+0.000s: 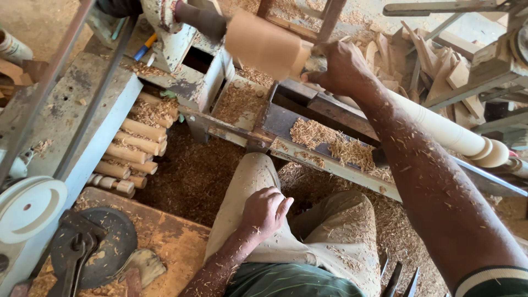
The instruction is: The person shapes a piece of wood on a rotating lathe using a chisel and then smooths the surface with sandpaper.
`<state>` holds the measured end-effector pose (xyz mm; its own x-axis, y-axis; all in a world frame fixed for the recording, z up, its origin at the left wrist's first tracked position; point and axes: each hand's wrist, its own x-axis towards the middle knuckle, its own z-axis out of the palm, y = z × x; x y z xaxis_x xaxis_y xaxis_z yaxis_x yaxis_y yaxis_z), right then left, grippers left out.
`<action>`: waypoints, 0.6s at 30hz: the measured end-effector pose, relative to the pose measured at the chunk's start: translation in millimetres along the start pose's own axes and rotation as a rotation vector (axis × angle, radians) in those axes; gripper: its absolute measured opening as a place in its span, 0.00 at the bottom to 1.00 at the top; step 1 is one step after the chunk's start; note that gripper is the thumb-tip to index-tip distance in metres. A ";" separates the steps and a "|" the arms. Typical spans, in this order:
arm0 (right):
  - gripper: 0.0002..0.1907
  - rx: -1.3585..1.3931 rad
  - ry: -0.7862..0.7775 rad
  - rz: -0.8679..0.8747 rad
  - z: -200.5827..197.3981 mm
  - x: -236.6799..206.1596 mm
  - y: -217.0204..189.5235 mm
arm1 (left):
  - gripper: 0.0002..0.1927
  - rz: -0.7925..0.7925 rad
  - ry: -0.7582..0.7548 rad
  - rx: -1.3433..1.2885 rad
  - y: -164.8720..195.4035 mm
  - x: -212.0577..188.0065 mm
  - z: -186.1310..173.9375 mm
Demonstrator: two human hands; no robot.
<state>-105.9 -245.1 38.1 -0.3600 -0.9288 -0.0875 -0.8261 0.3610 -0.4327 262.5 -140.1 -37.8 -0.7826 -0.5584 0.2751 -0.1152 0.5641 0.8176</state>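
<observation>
A pale wooden cylinder (pixel 263 45) is mounted on a lathe, blurred as if spinning. My right hand (pixel 336 67) reaches across the lathe bed (pixel 308 124) and touches the cylinder's right end; what the fingers grip is hidden. My left hand (pixel 265 210) rests on my left thigh, fingers curled loosely, holding nothing. My forearms are dusted with wood shavings. A long turned pale spindle (pixel 445 129) lies beside my right arm.
Several turned wooden dowels (pixel 135 144) are stacked at left beside a grey bench (pixel 71 126). A white pulley wheel (pixel 28 208), a dark disc and wrench (pixel 82 247) lie lower left. Offcuts pile at upper right (pixel 434 60). Sawdust covers the floor.
</observation>
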 end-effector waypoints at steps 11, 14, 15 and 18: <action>0.35 -0.038 -0.084 0.061 -35.2 -35.8 -28.7 | 0.14 -0.001 -0.014 -0.026 2.9 1.6 0.1; 0.39 -0.060 -0.125 0.183 -28.2 -21.0 -37.7 | 0.13 0.011 0.001 -0.031 4.1 -0.3 -2.1; 0.41 -0.042 -0.068 0.096 -21.9 -15.8 -39.7 | 0.13 0.016 0.014 -0.034 4.4 -1.7 -3.8; 0.46 0.012 0.051 -0.091 0.4 2.7 -43.6 | 0.12 0.024 0.050 -0.007 3.5 -7.0 -11.5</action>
<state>-70.7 -263.4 56.4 -0.3055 -0.9522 -0.0018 -0.8512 0.2739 -0.4476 274.6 -141.2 -31.1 -0.7536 -0.5743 0.3198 -0.0922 0.5741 0.8136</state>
